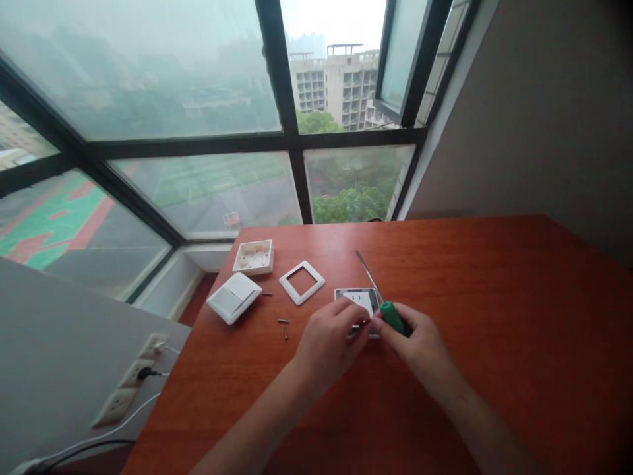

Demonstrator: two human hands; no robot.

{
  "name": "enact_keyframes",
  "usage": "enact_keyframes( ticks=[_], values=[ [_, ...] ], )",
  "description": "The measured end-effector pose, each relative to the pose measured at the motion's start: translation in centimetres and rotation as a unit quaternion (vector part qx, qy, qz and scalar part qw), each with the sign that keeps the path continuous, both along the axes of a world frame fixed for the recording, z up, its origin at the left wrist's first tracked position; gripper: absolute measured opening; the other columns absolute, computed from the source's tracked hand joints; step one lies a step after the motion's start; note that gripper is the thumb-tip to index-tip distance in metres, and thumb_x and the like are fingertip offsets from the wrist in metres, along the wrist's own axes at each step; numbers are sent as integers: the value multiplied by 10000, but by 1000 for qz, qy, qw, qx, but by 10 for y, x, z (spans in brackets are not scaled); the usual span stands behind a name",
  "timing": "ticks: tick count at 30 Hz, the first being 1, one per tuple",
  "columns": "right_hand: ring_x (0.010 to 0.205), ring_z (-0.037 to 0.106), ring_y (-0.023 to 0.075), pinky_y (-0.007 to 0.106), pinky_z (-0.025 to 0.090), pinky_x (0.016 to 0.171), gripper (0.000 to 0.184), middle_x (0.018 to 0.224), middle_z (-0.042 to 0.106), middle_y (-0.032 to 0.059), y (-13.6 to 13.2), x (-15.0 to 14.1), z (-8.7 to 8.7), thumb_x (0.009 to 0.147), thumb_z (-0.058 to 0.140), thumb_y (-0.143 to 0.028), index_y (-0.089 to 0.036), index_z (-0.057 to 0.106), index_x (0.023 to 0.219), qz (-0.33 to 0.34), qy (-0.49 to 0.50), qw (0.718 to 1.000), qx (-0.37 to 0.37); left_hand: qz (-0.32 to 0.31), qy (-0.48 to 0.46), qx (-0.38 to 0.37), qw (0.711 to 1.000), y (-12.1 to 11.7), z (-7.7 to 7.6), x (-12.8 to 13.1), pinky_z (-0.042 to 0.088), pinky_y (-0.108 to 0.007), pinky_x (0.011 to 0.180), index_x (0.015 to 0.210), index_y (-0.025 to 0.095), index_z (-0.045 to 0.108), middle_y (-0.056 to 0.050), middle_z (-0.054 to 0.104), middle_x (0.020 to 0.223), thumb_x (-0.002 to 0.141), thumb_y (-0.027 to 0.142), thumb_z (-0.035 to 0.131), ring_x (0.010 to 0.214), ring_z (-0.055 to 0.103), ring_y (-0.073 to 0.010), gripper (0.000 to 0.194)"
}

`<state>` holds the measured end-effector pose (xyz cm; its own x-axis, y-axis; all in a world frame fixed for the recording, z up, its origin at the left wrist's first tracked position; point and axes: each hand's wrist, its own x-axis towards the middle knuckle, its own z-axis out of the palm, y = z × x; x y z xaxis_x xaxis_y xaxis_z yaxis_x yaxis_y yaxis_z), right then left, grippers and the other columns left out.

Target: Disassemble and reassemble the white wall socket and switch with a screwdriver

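Note:
My right hand [420, 343] is closed round a green-handled screwdriver [390, 315]. Its metal shaft points up and away from me over the table. My left hand [329, 343] is curled with its fingertips pinching the near edge of a white socket module [357, 300] that lies flat on the red-brown table [494, 297]. The two hands meet at the module's near right corner. Part of the module is hidden under my fingers.
A white square frame [301, 282], a white switch plate [234, 297] and a white back box [254, 257] lie at the table's left. Loose screws [283, 324] sit near them. A wall socket strip with a plugged cable [133, 379] is lower left. Large windows are behind.

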<state>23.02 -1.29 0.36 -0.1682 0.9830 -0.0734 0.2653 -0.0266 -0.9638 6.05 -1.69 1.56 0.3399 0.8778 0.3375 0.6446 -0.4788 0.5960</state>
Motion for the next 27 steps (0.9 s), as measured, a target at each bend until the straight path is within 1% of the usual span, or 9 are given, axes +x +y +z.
enact_keyframes(
  ticks=[2, 5, 8, 11, 15, 18, 20, 24, 27],
  values=[
    [556, 487, 135, 241, 342, 489, 259, 623, 556, -14, 0, 1, -3, 800, 642, -441, -184, 637, 772, -8, 2, 1000, -11, 2, 4, 4, 1000, 0, -2, -1, 436, -245, 654, 838, 197, 595, -26, 615, 818, 904, 214, 538, 732, 577, -144, 89],
    [487, 461, 132, 244, 325, 446, 295, 551, 509, -30, 0, 1, -6, 800, 635, -486, -191, 631, 811, -5, 35, 998, -60, -2, 13, 15, 1000, 0, -5, -2, 447, -251, 666, 858, 200, 609, -37, 627, 831, 925, 224, 514, 742, 587, -149, 118],
    [464, 447, 123, 238, 325, 433, 307, 527, 495, -38, 0, -1, -7, 794, 648, -499, -194, 621, 817, -10, 60, 995, -84, -6, 22, 33, 999, 0, -8, -3, 449, -254, 663, 858, 201, 624, -40, 639, 826, 946, 247, 493, 733, 590, -148, 164],
    [468, 430, 104, 221, 325, 431, 304, 536, 490, -44, 0, -2, -4, 780, 677, -488, -194, 610, 817, -5, 103, 988, -111, -8, 21, 44, 999, -1, -10, -3, 456, -254, 668, 855, 196, 635, -44, 645, 819, 954, 263, 490, 732, 595, -148, 188],
    [480, 414, 89, 201, 320, 425, 313, 553, 475, -51, -3, 0, 2, 747, 721, -468, -193, 582, 802, 11, 181, 969, -166, -21, 6, 50, 998, -2, -11, -1, 471, -255, 681, 889, 197, 650, -47, 647, 831, 954, 266, 495, 738, 601, -148, 182],
    [485, 416, 89, 201, 325, 427, 315, 561, 478, -48, -1, 3, 6, 743, 728, -464, -191, 587, 812, 12, 184, 969, -165, -31, -18, 43, 998, 0, -9, -3, 497, -267, 726, 948, 205, 654, -55, 651, 894, 936, 265, 525, 796, 620, -159, 143],
    [481, 421, 94, 209, 330, 428, 317, 566, 489, -43, 4, 8, 8, 754, 715, -474, -191, 592, 828, 3, 165, 975, -149, -26, -28, 32, 999, 2, -8, -7, 511, -309, 814, 1032, 217, 644, -68, 648, 1006, 896, 260, 587, 907, 625, -190, 153],
    [474, 423, 103, 231, 338, 436, 308, 564, 486, -37, 21, 21, 9, 770, 685, -482, -192, 591, 808, -30, 92, 992, -85, 14, -42, -24, 999, 9, -12, -22, 461, -433, 996, 1238, 251, 548, -100, 551, 1285, 748, 247, 758, 1171, 544, -273, 533],
    [478, 424, 109, 241, 334, 445, 287, 558, 484, -36, 31, 28, 7, 778, 665, -469, -191, 594, 777, -23, 18, 998, -49, 19, -46, -77, 996, 13, -18, -30, 406, -481, 1067, 1329, 250, 473, -127, 461, 1401, 664, 256, 830, 1284, 460, -310, 755]
  ],
)
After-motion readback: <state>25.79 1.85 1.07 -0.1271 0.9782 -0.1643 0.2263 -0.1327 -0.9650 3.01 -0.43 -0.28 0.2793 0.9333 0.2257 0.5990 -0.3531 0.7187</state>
